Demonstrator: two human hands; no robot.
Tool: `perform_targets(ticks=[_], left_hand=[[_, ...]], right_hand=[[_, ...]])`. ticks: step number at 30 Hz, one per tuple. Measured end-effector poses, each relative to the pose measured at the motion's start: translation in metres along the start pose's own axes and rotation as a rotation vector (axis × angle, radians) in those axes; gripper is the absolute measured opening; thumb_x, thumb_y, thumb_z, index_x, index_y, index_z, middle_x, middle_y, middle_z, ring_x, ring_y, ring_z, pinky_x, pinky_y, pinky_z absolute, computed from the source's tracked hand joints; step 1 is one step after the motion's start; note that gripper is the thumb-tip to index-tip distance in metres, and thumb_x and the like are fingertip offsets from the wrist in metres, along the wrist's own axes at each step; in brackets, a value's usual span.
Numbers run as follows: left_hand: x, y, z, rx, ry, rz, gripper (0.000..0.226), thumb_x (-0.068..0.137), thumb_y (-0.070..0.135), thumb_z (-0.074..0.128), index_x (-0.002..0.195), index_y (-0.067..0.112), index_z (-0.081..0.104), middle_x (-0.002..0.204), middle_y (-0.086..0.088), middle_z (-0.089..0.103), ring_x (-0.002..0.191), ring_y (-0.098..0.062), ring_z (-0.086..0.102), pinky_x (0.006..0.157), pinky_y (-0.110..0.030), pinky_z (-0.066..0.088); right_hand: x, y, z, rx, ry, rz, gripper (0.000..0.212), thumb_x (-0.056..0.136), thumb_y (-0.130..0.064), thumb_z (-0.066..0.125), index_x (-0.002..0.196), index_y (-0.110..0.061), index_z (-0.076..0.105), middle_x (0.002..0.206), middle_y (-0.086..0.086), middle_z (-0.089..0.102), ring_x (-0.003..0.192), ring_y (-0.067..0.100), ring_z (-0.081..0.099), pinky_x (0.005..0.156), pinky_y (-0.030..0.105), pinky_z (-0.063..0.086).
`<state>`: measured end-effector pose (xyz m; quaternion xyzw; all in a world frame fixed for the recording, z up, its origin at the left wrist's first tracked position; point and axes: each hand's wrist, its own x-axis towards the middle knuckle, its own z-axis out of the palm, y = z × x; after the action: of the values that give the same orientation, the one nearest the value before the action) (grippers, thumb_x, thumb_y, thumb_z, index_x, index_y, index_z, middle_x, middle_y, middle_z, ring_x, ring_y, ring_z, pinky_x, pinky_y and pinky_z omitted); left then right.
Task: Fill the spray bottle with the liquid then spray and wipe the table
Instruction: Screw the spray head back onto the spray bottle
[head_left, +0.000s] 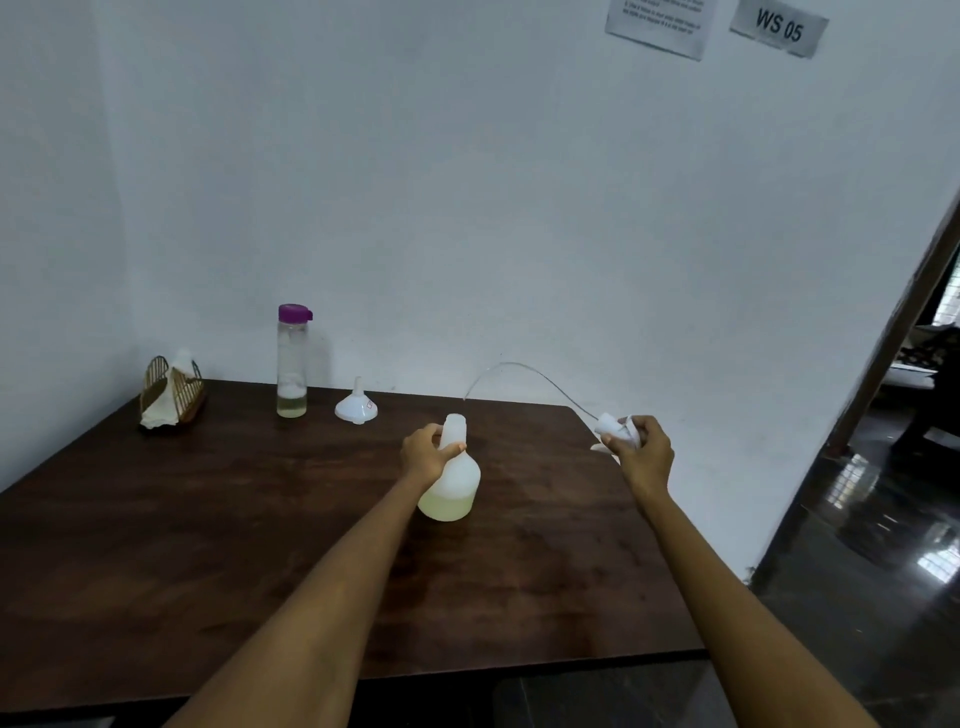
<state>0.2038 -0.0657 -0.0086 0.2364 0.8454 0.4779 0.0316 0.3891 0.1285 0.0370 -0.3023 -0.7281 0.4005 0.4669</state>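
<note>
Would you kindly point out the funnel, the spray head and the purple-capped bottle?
funnel (356, 408): head view, on its wide cone.
spray head (618, 430): head view, on its white body in the right hand.
purple-capped bottle (292, 364): head view, on its clear wall.

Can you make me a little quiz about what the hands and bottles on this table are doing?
1. True or false: the funnel sits in the spray bottle.
2. Which hand grips the spray bottle's neck: A left, B right?
3. What colour is the tall bottle's cap?

Key
1. False; it stands on the table, apart.
2. A; the left hand grips the neck, and the right hand holds the spray head with its tube.
3. Purple.
</note>
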Motion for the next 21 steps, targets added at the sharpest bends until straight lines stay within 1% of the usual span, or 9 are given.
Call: perform_targets(ticks=[1, 2, 5, 8, 11, 13, 17, 20, 21], left_hand=[[0.001, 0.0, 0.0, -0.003, -0.004, -0.001, 0.047, 0.087, 0.03, 0.066, 0.126, 0.005, 0.057, 0.127, -0.012, 0.061, 0.115, -0.027, 0.057, 0.093, -0.032, 0.045], [0.001, 0.0, -0.001, -0.004, -0.007, -0.003, 0.047, 0.087, 0.03, 0.066, 0.125, 0.004, 0.057, 0.126, -0.012, 0.061, 0.115, -0.027, 0.057, 0.092, -0.032, 0.045], [0.002, -0.001, -0.001, -0.006, -0.004, -0.002, 0.046, 0.086, 0.03, 0.067, 0.123, 0.004, 0.058, 0.124, -0.012, 0.062, 0.114, -0.027, 0.058, 0.093, -0.033, 0.045], [0.002, -0.001, -0.001, -0.001, -0.003, -0.001, 0.045, 0.086, 0.029, 0.067, 0.123, 0.004, 0.058, 0.124, -0.012, 0.062, 0.114, -0.027, 0.057, 0.093, -0.033, 0.045], [0.003, -0.001, -0.001, 0.007, -0.009, 0.005, 0.044, 0.086, 0.029, 0.067, 0.121, 0.003, 0.059, 0.122, -0.013, 0.063, 0.113, -0.028, 0.058, 0.091, -0.033, 0.046], [0.003, 0.0, -0.001, 0.009, -0.011, 0.005, 0.046, 0.086, 0.029, 0.067, 0.123, 0.003, 0.058, 0.124, -0.014, 0.062, 0.114, -0.028, 0.057, 0.092, -0.034, 0.046], [0.002, 0.0, -0.002, 0.015, -0.014, 0.008, 0.048, 0.087, 0.029, 0.067, 0.126, 0.003, 0.057, 0.127, -0.014, 0.06, 0.116, -0.029, 0.056, 0.093, -0.035, 0.046], [0.003, 0.0, -0.002, 0.02, -0.016, 0.014, 0.048, 0.086, 0.029, 0.067, 0.125, 0.002, 0.057, 0.127, -0.014, 0.06, 0.116, -0.028, 0.056, 0.093, -0.035, 0.045], [0.003, 0.0, -0.002, 0.022, -0.015, 0.014, 0.048, 0.086, 0.029, 0.067, 0.124, 0.002, 0.057, 0.127, -0.014, 0.06, 0.116, -0.029, 0.056, 0.093, -0.035, 0.045]], right_hand=[[0.001, -0.001, -0.002, 0.026, -0.006, -0.006, 0.028, 0.075, -0.004, 0.074, 0.098, 0.0, 0.058, 0.099, 0.007, 0.06, 0.087, 0.02, 0.053, 0.066, 0.019, 0.042], [0.001, -0.003, -0.004, 0.045, -0.014, -0.017, 0.027, 0.075, -0.005, 0.074, 0.095, -0.003, 0.057, 0.098, 0.005, 0.06, 0.087, 0.02, 0.053, 0.067, 0.021, 0.042], [0.002, -0.006, -0.008, 0.077, -0.035, -0.079, 0.026, 0.075, -0.004, 0.074, 0.089, -0.008, 0.053, 0.097, 0.003, 0.059, 0.086, 0.02, 0.053, 0.062, 0.009, 0.041], [0.004, -0.007, -0.009, 0.038, -0.072, -0.106, 0.026, 0.074, -0.002, 0.074, 0.087, -0.01, 0.052, 0.095, 0.002, 0.06, 0.085, 0.02, 0.053, 0.062, 0.011, 0.04], [0.006, -0.006, -0.008, -0.016, -0.104, -0.155, 0.028, 0.07, 0.001, 0.075, 0.084, -0.011, 0.054, 0.09, 0.004, 0.062, 0.081, 0.02, 0.053, 0.058, 0.005, 0.038], [0.007, -0.005, -0.008, -0.043, -0.119, -0.199, 0.03, 0.068, 0.004, 0.076, 0.081, -0.013, 0.053, 0.088, 0.004, 0.062, 0.079, 0.02, 0.053, 0.058, 0.004, 0.038], [0.01, -0.01, -0.009, -0.077, -0.129, -0.257, 0.028, 0.068, 0.006, 0.075, 0.08, -0.011, 0.055, 0.083, 0.003, 0.061, 0.077, 0.019, 0.053, 0.067, 0.018, 0.044], [0.011, -0.018, -0.009, -0.135, -0.174, -0.345, 0.025, 0.069, 0.008, 0.074, 0.08, -0.007, 0.057, 0.079, 0.004, 0.06, 0.07, 0.018, 0.051, 0.062, 0.007, 0.038], [0.011, -0.022, -0.008, -0.15, -0.194, -0.371, 0.023, 0.069, 0.008, 0.074, 0.079, -0.005, 0.057, 0.077, 0.004, 0.06, 0.069, 0.018, 0.051, 0.062, 0.007, 0.037]])
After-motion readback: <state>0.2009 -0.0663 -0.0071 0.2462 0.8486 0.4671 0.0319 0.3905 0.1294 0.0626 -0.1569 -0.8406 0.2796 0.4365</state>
